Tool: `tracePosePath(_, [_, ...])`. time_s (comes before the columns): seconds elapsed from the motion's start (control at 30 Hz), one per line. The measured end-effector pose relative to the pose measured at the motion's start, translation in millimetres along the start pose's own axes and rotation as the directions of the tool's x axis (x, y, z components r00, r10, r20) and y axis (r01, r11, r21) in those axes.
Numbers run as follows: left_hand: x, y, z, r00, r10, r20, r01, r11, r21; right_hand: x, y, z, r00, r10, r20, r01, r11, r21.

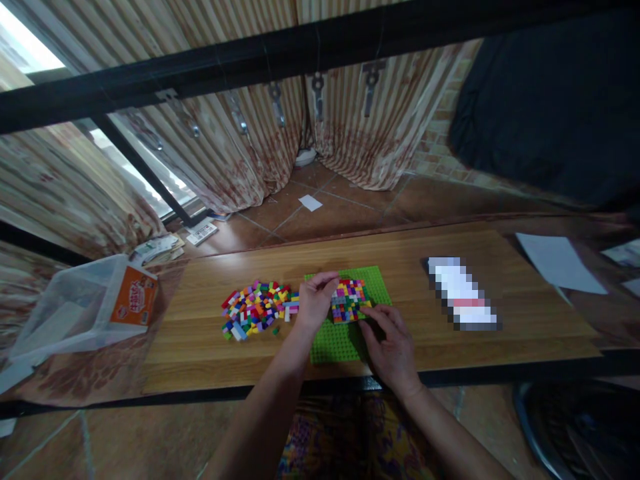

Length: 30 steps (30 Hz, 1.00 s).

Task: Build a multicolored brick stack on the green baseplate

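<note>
A green studded baseplate (pixel 333 343) lies on the wooden board, with a many-coloured block of toy bricks (pixel 349 301) on it. My left hand (pixel 315 303) is over the plate's left side, thumb and fingertips pinched together at the block's upper left corner. Whatever sits in that pinch is too small to make out. At the block's lower right corner, my right hand (pixel 393 343) grips the edge between thumb and index finger. Left of the plate spreads a pile of loose toy bricks (pixel 257 307), partly behind my left hand.
A phone-like object (pixel 463 293), blurred out, lies to the right on the wooden board (pixel 200 363). Beyond the board's right end is a white paper sheet (pixel 560 262). A clear plastic bin (pixel 75 313) with an orange label stands at the left. A dark rail (pixel 210 73) crosses above.
</note>
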<state>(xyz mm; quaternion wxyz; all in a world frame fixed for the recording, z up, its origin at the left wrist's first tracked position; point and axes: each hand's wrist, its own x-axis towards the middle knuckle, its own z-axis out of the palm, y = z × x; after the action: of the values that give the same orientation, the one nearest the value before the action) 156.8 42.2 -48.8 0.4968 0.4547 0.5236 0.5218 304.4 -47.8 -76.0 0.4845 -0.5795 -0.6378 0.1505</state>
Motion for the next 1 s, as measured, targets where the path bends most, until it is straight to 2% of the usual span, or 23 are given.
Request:
tracePosePath(0.33, [-3.1, -1.5, 6.1, 0.998, 0.016, -0.062, -0.016, 1.0, 0.006, 0.0, -1.2, -0.4, 1.0, 0.014, 0.004, -0.014, 1.0, 0.007])
tracePosePath(0.67, [-5.7, -2.6, 6.0, 0.996, 0.054, -0.064, -0.054, 0.999, 0.003, -0.8, 0.9, 1.8, 1.0, 0.005, -0.005, -0.005, 1.0, 0.015])
tracePosePath(1.0, [-8.3, -9.2, 11.5, 0.983, 0.125, -0.131, -0.119, 0.992, 0.052, -0.5, 0.0, 1.1, 1.0, 0.01, 0.005, -0.01, 1.0, 0.019])
